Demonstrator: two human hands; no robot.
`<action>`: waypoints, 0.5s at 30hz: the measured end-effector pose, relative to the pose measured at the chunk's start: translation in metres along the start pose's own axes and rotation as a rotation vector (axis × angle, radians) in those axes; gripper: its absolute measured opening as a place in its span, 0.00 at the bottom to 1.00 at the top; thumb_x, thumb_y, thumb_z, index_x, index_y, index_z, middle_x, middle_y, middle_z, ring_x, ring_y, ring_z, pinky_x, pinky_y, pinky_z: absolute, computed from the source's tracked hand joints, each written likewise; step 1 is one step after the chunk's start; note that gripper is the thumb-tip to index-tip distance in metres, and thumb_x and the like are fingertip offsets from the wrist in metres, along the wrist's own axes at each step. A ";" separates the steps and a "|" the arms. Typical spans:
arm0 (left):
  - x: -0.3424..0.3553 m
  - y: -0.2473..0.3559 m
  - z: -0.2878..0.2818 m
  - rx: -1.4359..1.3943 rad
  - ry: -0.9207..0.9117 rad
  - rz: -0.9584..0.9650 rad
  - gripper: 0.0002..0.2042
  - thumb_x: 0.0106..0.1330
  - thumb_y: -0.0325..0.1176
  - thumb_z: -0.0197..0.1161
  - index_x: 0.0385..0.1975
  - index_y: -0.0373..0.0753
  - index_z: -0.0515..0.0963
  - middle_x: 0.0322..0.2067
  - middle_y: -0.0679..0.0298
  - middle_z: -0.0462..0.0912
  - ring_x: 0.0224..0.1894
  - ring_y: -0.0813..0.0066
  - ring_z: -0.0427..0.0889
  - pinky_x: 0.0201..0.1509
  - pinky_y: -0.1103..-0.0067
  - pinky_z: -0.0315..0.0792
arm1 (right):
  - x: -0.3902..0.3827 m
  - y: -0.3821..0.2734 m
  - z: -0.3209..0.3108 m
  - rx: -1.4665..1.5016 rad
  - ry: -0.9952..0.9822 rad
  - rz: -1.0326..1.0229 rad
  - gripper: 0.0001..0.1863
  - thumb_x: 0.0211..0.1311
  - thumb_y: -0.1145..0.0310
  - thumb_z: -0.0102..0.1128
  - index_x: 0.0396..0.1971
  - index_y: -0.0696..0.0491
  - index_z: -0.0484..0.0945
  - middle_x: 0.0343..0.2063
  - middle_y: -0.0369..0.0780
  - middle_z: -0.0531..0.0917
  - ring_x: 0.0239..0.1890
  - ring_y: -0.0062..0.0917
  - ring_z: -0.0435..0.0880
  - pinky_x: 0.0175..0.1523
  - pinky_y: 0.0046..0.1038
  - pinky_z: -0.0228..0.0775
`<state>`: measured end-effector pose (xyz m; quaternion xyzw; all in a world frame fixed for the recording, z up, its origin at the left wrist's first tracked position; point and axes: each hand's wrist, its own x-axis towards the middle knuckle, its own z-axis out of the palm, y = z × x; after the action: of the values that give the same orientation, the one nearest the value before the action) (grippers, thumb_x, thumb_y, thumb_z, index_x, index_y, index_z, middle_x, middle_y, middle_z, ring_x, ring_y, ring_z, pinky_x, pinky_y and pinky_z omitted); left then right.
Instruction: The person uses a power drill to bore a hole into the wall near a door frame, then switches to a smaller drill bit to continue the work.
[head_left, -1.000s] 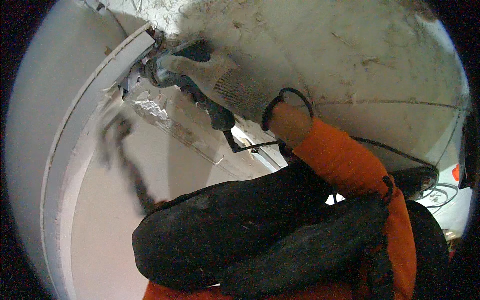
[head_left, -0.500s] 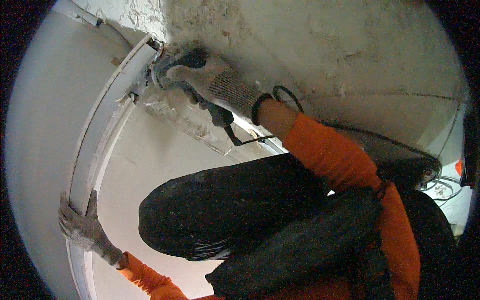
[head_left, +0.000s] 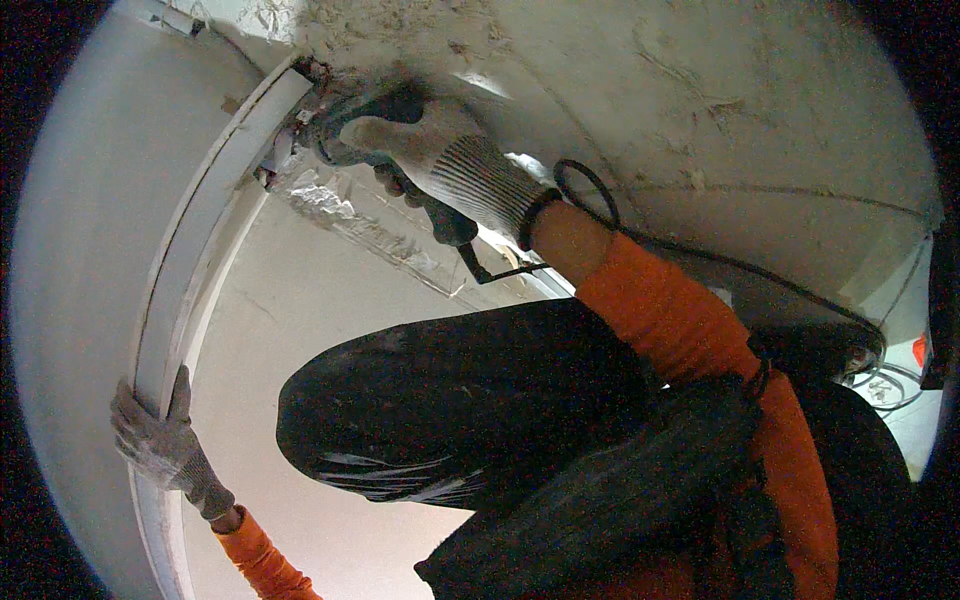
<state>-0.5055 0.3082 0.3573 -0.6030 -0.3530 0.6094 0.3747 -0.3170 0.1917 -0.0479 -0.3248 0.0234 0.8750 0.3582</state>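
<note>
My gloved right hand [head_left: 435, 150] is closed around a dark corded angle grinder [head_left: 452, 222]. The grinder's head is at the upper end of a long pale frame strip [head_left: 190, 245], close to the rough wall corner; dimness and the glove hide the exact contact. Lower down, my gloved left hand [head_left: 160, 440] wraps the same strip, fingers over its far edge and thumb along the near one. Broken, chipped plaster [head_left: 325, 195] shows just below the grinder.
A black power cord [head_left: 740, 262] loops behind my right wrist and runs right along the stained wall [head_left: 700, 120]. My bent knee in dark trousers [head_left: 400, 400] fills the middle. Coiled cable [head_left: 890, 385] lies at the far right, by a small red thing [head_left: 918, 350].
The view has shifted slightly. My right hand and the grinder have moved a little to the right, still near the strip's end. My left hand keeps hold of the strip.
</note>
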 end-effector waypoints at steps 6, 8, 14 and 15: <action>0.001 0.005 -0.008 -0.066 0.011 0.005 0.39 0.58 0.65 0.70 0.59 0.37 0.78 0.55 0.50 0.83 0.57 0.50 0.81 0.62 0.56 0.73 | 0.001 0.006 -0.001 0.108 -0.053 0.056 0.26 0.61 0.43 0.71 0.33 0.55 0.83 0.18 0.36 0.82 0.17 0.19 0.80 0.24 0.24 0.75; 0.000 0.004 -0.009 -0.074 -0.008 0.004 0.40 0.58 0.66 0.70 0.59 0.36 0.78 0.54 0.49 0.83 0.55 0.49 0.82 0.61 0.56 0.74 | 0.003 0.011 0.002 0.139 -0.025 0.032 0.24 0.62 0.45 0.70 0.34 0.55 0.82 0.18 0.36 0.81 0.17 0.19 0.79 0.23 0.23 0.74; 0.000 0.002 -0.004 -0.060 0.053 0.053 0.40 0.59 0.66 0.69 0.59 0.36 0.77 0.54 0.50 0.83 0.53 0.48 0.82 0.58 0.56 0.75 | 0.006 0.013 0.001 0.125 -0.040 0.057 0.24 0.61 0.46 0.72 0.35 0.55 0.82 0.19 0.37 0.81 0.17 0.19 0.79 0.23 0.24 0.74; 0.000 0.002 -0.004 -0.061 0.042 0.034 0.40 0.59 0.66 0.69 0.59 0.36 0.77 0.54 0.51 0.83 0.54 0.49 0.82 0.59 0.56 0.75 | 0.007 0.014 0.002 0.127 -0.041 0.057 0.24 0.61 0.46 0.72 0.35 0.55 0.82 0.19 0.37 0.81 0.17 0.19 0.79 0.23 0.24 0.74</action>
<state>-0.5012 0.3073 0.3557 -0.6326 -0.3535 0.5918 0.3531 -0.3303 0.1861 -0.0528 -0.2827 0.0807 0.8881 0.3532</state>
